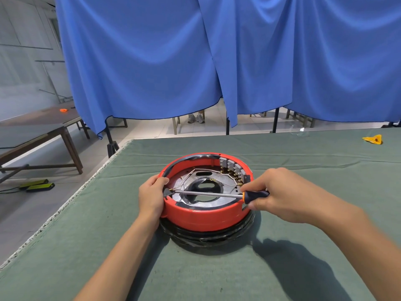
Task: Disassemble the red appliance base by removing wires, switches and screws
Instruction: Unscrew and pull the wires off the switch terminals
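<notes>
Red base (206, 216) sits mid-worktop (303, 161). Left hand (152, 196) grips its left rim. Right hand (280, 194) holds screwdriver (208, 194), tip at a terminal inside that rim. Wires (225, 175) and switches (233, 168) remain fitted; disassembly judged early.

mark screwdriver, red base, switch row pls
screwdriver (208, 194), head view, on the middle of its metal shaft.
red base (204, 218), head view, on the near outer wall.
switch row (233, 169), head view, on the grey switch bodies at the far right inner rim.
</notes>
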The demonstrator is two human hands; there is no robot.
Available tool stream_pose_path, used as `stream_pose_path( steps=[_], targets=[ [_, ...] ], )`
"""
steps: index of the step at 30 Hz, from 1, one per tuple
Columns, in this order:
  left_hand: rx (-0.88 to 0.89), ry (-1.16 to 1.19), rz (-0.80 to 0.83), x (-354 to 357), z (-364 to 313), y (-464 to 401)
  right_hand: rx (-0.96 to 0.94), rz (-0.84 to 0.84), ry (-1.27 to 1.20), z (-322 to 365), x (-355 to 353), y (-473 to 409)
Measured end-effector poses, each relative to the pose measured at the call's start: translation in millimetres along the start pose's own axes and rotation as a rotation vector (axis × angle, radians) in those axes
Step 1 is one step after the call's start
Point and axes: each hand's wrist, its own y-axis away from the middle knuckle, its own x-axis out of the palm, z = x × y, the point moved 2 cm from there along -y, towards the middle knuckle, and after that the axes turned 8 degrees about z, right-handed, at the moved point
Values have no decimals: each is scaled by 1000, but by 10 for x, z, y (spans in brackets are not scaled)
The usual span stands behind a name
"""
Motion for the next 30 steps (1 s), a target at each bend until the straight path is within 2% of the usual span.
stream_pose_path(
  steps=[16,30],
  targets=[
    [-8,-65,-86,-21,58,67,24,-67,-20,145,152,283],
    [11,-60,-74,-46,95,61,-10,-117,76,29,26,203]
  ],
)
